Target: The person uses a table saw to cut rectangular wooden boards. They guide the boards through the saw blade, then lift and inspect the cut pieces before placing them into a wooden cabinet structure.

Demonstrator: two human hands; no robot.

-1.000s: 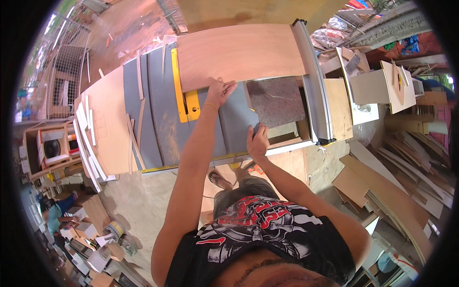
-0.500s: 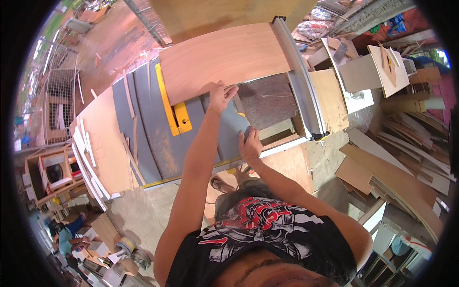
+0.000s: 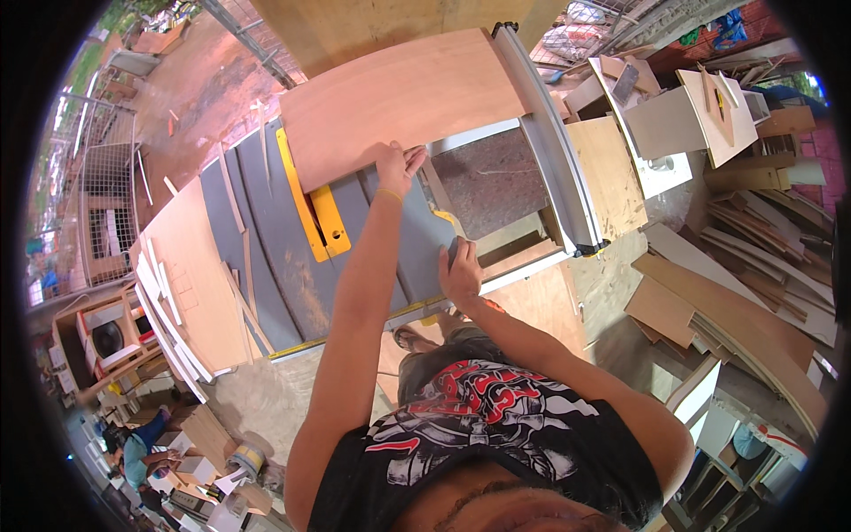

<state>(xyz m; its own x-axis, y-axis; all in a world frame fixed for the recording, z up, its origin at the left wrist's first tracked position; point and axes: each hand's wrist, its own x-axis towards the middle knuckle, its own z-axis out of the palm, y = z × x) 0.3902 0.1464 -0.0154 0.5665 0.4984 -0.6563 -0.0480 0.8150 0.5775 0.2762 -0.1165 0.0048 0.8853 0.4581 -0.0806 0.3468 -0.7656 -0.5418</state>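
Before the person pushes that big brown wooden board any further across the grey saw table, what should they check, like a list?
1. Left hand flat on the near edge of the large reddish-brown plywood sheet: ok.
2. Right hand steady at the near edge of the grey saw table, away from the sheet: ok.
3. Sheet's right edge snug along the long silver metal fence rail: looks ok.
4. Yellow insert plate uncovered near the sheet's edge; blade position: cannot tell.
5. Thin wooden offcut strips lying on the table's left part: not ok, they clutter the surface.
6. Fingers well away from the blade: cannot tell.
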